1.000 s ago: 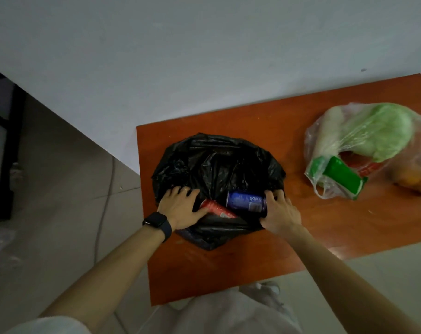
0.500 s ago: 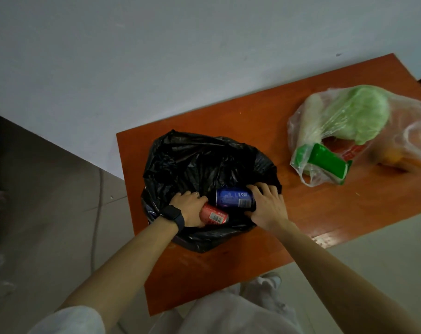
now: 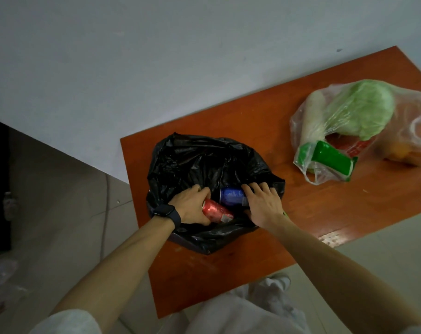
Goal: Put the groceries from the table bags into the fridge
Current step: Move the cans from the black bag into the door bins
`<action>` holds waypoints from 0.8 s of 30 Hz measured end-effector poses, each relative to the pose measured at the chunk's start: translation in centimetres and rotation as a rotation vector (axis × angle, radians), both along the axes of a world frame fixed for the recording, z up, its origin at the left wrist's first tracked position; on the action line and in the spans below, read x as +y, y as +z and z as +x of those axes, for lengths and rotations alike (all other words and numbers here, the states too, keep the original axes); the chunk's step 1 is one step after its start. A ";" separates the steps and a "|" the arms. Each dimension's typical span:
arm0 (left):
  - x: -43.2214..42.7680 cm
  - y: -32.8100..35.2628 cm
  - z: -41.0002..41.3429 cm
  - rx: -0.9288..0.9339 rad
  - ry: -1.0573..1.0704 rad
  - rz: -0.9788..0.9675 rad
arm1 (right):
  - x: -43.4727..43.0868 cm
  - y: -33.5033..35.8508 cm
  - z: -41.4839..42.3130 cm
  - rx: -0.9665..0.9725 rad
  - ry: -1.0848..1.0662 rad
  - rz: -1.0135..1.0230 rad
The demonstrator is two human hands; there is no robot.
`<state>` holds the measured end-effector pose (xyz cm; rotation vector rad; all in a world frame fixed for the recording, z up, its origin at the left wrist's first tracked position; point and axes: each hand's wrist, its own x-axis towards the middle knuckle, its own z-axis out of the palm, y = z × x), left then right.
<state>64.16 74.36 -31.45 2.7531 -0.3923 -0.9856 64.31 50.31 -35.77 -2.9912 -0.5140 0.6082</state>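
The red can [image 3: 216, 210] lies on its side in the mouth of the black bag [image 3: 200, 160], and the left hand [image 3: 192, 206] holds it, fingers curled over its far end and thumb on the near side. Just to the right, touching or nearly touching it, the blue can [image 3: 231, 196] also lies on its side in the bag. The right hand [image 3: 262, 206] clasps the blue can's right end, its spread fingers draped over the top and the thumb tucked in on the near side. The two hands sit close together with both cans between them. The bag's crumpled black plastic rises beyond the fingertips and folds under both wrists. A dark watch [image 3: 167, 213] sits on the left wrist.

The bag rests on the reddish-brown bench [image 3: 253, 131], near the corner on the left hand's side. Well off to the right of the right hand, and farther away, a clear bag [image 3: 414, 109] lies on the bench. Inside it are a pale green cabbage [image 3: 366, 107], a white radish [image 3: 312, 116], a green packet [image 3: 332, 160] and something orange [image 3: 402, 150], blurred by the plastic. Beyond the bench is a pale wall [image 3: 156, 56]. To the left of the left arm is tiled floor [image 3: 60, 201].
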 end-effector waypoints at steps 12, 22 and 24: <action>0.2 7.2 3.1 -0.209 0.472 -0.526 | -4.1 7.7 -1.2 0.155 -0.531 0.901; -10.4 15.7 7.1 -0.218 0.489 -0.964 | -9.7 18.4 -2.2 0.000 -0.762 1.334; -13.9 17.3 7.2 -0.190 0.466 -1.028 | -12.0 20.4 -3.3 -0.072 -0.784 1.352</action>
